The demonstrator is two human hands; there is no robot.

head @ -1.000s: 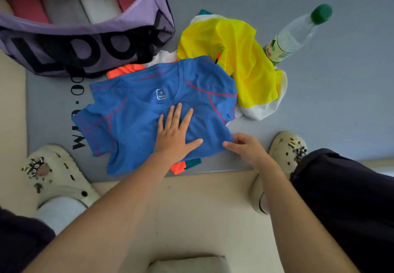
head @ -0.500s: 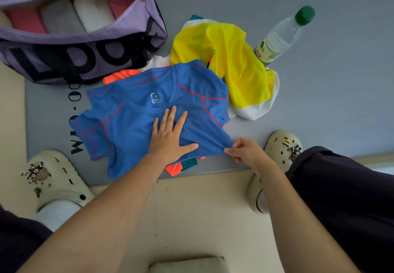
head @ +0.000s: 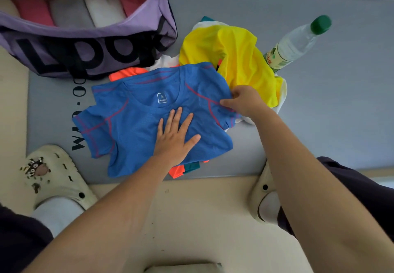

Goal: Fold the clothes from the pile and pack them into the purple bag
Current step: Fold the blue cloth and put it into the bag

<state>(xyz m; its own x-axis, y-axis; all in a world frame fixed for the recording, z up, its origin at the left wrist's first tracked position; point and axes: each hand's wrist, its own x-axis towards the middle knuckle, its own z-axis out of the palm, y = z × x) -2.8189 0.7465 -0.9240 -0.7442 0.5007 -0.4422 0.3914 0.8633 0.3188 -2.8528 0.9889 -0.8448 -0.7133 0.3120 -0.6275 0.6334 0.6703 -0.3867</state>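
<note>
1. Right hand [head: 245, 101] has its grip pinched on the right sleeve edge of the blue shirt [head: 136, 123], fingers curled round the cloth. Left hand [head: 173, 138] lies flat, fingers straight and spread, pressing the shirt's middle.
2. Head view, position: blue shirt lies spread on the grey mat [head: 319, 113], on top of orange and teal garments, just near of the purple bag [head: 85, 55], which sits far left.
3. Orientation: collar toward the far side, hem toward the near side; long axis runs near to far, tilted a little leftward at the hem. Sleeves point left and right.
4. Progress: bag already holds rolled garments in pink, grey and white. Judged as mid-task.
5. Left to do: blue shirt not yet folded; yellow garment [head: 234, 59] with white cloth under it lies crumpled to the right, beside a plastic bottle [head: 298, 42].
</note>
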